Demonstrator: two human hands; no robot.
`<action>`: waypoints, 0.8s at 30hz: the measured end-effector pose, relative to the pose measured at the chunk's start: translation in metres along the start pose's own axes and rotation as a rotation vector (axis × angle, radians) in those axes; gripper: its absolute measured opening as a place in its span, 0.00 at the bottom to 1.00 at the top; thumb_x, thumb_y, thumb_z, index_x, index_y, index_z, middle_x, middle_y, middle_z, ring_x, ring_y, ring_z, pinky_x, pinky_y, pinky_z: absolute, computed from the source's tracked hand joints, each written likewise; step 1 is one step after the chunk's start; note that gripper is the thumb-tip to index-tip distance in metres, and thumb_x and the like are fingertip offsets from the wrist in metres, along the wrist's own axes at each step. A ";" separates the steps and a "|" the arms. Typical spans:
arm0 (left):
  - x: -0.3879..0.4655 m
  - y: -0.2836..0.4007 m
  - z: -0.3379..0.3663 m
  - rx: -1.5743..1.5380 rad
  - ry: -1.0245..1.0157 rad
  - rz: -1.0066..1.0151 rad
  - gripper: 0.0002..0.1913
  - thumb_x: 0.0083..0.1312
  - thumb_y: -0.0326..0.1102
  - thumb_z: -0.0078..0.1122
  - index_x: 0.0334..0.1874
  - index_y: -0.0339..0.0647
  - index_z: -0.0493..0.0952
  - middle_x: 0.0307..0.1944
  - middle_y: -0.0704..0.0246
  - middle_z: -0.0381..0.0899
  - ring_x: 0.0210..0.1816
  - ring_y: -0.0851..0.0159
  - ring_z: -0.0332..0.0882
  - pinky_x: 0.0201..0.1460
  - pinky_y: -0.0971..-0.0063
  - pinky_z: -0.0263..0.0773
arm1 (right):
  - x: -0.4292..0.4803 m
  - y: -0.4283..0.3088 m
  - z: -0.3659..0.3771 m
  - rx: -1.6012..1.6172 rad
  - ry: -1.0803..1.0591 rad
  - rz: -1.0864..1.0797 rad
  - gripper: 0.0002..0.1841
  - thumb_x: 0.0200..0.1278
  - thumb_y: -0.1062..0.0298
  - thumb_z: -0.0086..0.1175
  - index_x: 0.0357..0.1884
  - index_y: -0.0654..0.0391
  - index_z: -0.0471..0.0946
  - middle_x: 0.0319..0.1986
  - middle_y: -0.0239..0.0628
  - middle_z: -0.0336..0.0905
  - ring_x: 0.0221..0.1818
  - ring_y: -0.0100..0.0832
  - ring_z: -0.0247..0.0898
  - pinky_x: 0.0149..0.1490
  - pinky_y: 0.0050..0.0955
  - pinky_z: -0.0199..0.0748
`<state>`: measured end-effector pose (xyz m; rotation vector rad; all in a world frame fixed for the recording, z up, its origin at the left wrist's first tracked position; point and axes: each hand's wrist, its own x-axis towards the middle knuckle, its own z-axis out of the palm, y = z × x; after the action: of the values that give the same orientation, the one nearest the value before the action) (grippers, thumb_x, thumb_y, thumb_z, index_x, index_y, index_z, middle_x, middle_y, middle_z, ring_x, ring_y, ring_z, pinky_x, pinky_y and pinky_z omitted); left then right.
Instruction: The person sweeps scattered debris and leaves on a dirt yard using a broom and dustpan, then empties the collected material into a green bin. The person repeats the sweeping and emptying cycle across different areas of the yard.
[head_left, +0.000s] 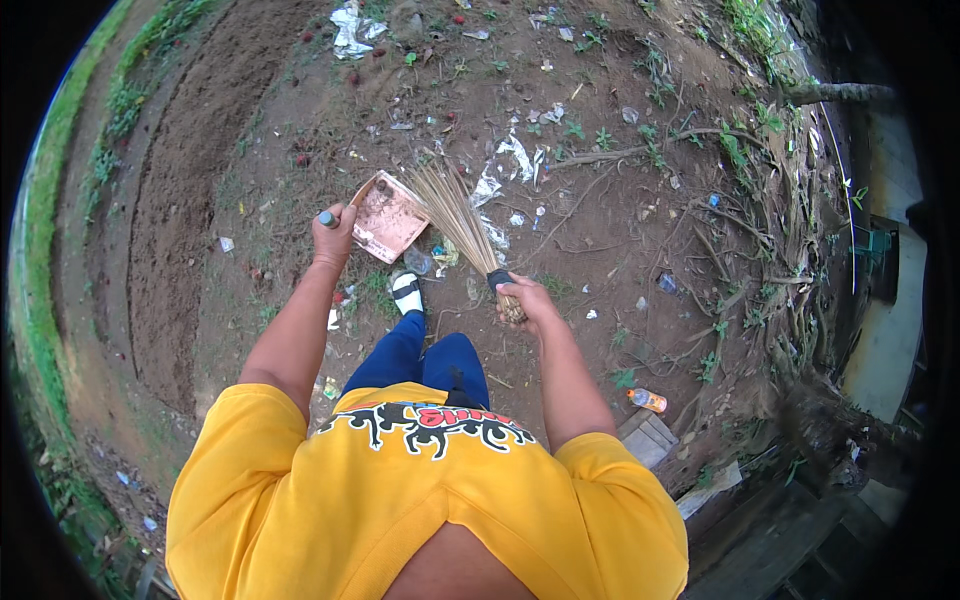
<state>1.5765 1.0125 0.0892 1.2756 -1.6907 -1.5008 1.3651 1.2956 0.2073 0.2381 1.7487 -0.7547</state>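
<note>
My left hand (334, 236) is closed around the handle of a pinkish plastic dustpan (388, 214), whose pan has dark dirt on it. In my right hand (529, 300) is the bound end of a stick broom (454, 210), wrapped with a dark band. The broom's bristles spread away from me, with their tips beside the dustpan's right edge. Scraps of clear and silvery plastic wrapper (487, 187) lie on the soil just right of the bristles. Near my foot, below the dustpan, rests a crumpled clear plastic piece (417, 261).
Exposed tree roots (720, 217) cross the ground on the right. A bottle with an orange label (646, 400) lies beside a wooden board (646, 439). Farther ahead is a white plastic scrap (351, 30). Loose tilled soil (187, 150) runs along the left.
</note>
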 end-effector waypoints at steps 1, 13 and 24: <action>0.005 0.001 0.000 0.014 0.002 -0.003 0.14 0.58 0.31 0.53 0.15 0.39 0.66 0.15 0.76 0.65 0.20 0.77 0.61 0.23 0.79 0.57 | -0.009 -0.008 -0.012 0.022 -0.020 -0.009 0.22 0.55 0.63 0.54 0.53 0.47 0.68 0.20 0.32 0.72 0.16 0.29 0.70 0.18 0.29 0.63; 0.023 0.022 0.024 0.076 0.047 -0.125 0.18 0.57 0.36 0.55 0.12 0.39 0.63 0.13 0.77 0.57 0.19 0.77 0.53 0.20 0.75 0.53 | 0.095 -0.093 -0.012 -0.137 0.226 0.088 0.13 0.52 0.61 0.56 0.36 0.57 0.71 0.24 0.37 0.73 0.21 0.32 0.72 0.21 0.33 0.70; 0.059 0.084 0.051 -0.130 0.397 -0.127 0.17 0.58 0.33 0.56 0.12 0.44 0.64 0.12 0.78 0.61 0.15 0.77 0.58 0.19 0.79 0.54 | 0.062 -0.149 -0.139 -0.175 -0.087 -0.084 0.30 0.54 0.64 0.55 0.61 0.48 0.62 0.22 0.31 0.72 0.17 0.27 0.69 0.18 0.27 0.65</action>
<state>1.4840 0.9767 0.1464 1.5146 -1.2587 -1.2954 1.1574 1.2505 0.2236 0.0133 1.7385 -0.6578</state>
